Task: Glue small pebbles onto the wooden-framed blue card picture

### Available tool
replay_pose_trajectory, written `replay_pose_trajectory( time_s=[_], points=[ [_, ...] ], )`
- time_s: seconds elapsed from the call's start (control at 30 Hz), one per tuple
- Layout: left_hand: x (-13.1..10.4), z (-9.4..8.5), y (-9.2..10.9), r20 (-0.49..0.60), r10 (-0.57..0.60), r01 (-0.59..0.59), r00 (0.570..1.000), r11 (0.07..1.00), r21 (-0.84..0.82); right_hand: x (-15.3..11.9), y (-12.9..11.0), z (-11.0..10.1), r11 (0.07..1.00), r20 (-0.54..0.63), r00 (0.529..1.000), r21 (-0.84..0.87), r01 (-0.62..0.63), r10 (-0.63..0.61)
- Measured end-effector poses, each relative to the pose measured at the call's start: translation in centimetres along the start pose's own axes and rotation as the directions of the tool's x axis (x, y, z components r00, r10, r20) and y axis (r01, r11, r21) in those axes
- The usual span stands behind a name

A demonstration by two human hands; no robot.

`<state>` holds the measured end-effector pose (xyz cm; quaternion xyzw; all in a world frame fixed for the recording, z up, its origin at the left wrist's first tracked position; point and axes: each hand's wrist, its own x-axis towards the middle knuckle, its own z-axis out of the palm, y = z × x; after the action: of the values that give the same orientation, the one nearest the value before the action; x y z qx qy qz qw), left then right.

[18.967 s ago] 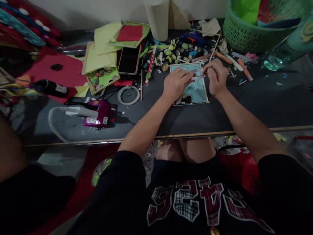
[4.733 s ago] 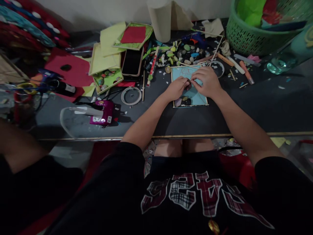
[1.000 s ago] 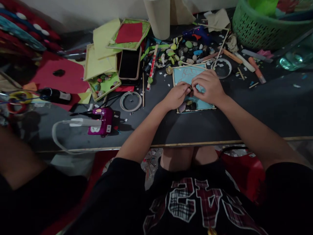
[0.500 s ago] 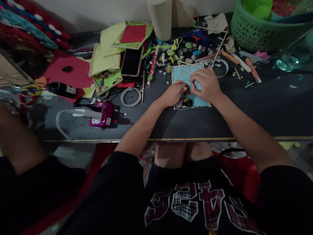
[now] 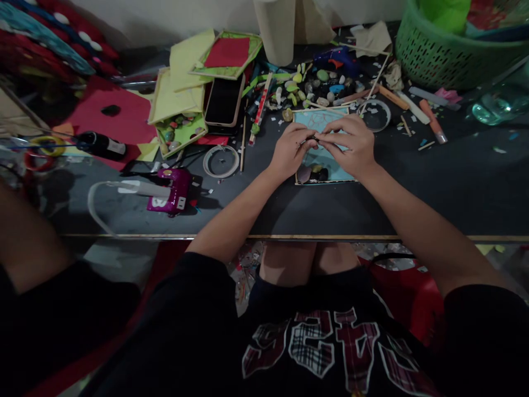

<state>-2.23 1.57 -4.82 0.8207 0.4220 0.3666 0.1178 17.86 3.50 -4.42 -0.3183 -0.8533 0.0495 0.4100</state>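
Note:
My left hand (image 5: pixel 294 150) and my right hand (image 5: pixel 351 144) meet fingertip to fingertip above a light blue panel (image 5: pixel 336 161) edged with thin sticks. Between them is a small dark stone (image 5: pixel 314 139), pinched by the fingers of both hands and partly hidden by them. Several stones, one of them purplish (image 5: pixel 304 175), rest in the panel's lower left corner. Faint drawn lines show on the panel's upper part, while my fingers cover its middle. Beyond the panel lies a pile of coloured pebbles (image 5: pixel 322 82).
A purple glue gun (image 5: pixel 176 193), a tape ring (image 5: pixel 221 161) and a phone (image 5: pixel 224 102) lie to the left. Behind are a blue glue gun (image 5: pixel 336 59) and a green basket (image 5: pixel 442 55). Another person's arm (image 5: pixel 28 242) is at the far left.
My left hand has lifted slightly off the stones in the corner, and my right hand has come in to touch the dark stone. The fingertips of both hands now meet.

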Motion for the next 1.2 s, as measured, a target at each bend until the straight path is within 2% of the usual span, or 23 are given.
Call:
replay_pose_trajectory(
  time_s=[0.27,0.77,0.9,1.07,1.2],
  points=[
    [-0.1,0.1,1.1,-0.045,-0.037,0.035,0.998,0.998,-0.049,-0.2,-1.3,-0.6,0.994,-0.034,0.994,-0.030,-0.104,0.103],
    [0.0,0.4,0.8,-0.041,0.049,-0.051,0.998,0.998,-0.037,-0.2,-1.7,-0.9,0.999,0.062,0.998,-0.011,-0.032,0.033],
    [0.0,0.6,0.6,-0.023,0.038,-0.039,0.999,0.999,-0.011,-0.3,-1.3,-0.6,0.999,0.052,0.998,-0.016,-0.032,0.033],
    [-0.2,1.3,-0.5,-0.120,0.084,-0.084,0.989,0.996,0.001,-0.8,-0.1,0.2,0.997,0.025,0.998,-0.040,-0.061,0.062],
    [-0.4,1.8,-1.3,-0.166,0.116,-0.112,0.979,0.993,0.029,-0.8,-0.1,0.1,0.997,0.015,0.996,-0.009,-0.082,0.083]
  ],
)
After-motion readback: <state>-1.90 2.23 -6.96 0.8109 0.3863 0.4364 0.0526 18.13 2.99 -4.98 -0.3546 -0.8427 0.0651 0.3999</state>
